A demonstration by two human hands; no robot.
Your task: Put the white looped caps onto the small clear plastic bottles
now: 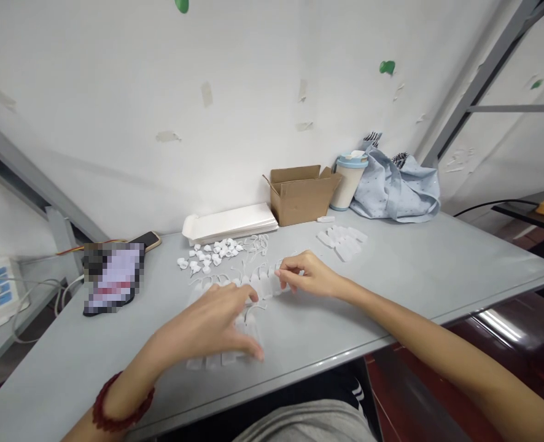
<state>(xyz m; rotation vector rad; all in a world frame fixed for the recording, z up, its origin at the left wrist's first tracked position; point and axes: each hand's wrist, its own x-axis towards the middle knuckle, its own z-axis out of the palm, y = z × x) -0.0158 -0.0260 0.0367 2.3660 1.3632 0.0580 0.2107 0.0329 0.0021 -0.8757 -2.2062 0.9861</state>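
My left hand (207, 319), thumb and fingers spread apart, is over a lower row of small translucent plastic pieces (214, 361) and partly hides them. My right hand (311, 274) has its fingers curled in a pinch at the right end of an upper row of similar translucent pieces (263, 285); what lies between the fingertips is hidden. Thin white cords stick up from several of these pieces. Just beyond the rows are a pile of small white parts (214, 253) and a cluster of loose white cords (258, 244).
More translucent pieces (343, 241) lie to the right. Along the wall stand flat white cartons (230, 222), an open cardboard box (302, 199), a lidded cup (348, 181) and a light blue bag (396, 187). A phone (147, 240) and a blurred-out item (115, 279) are at the left.
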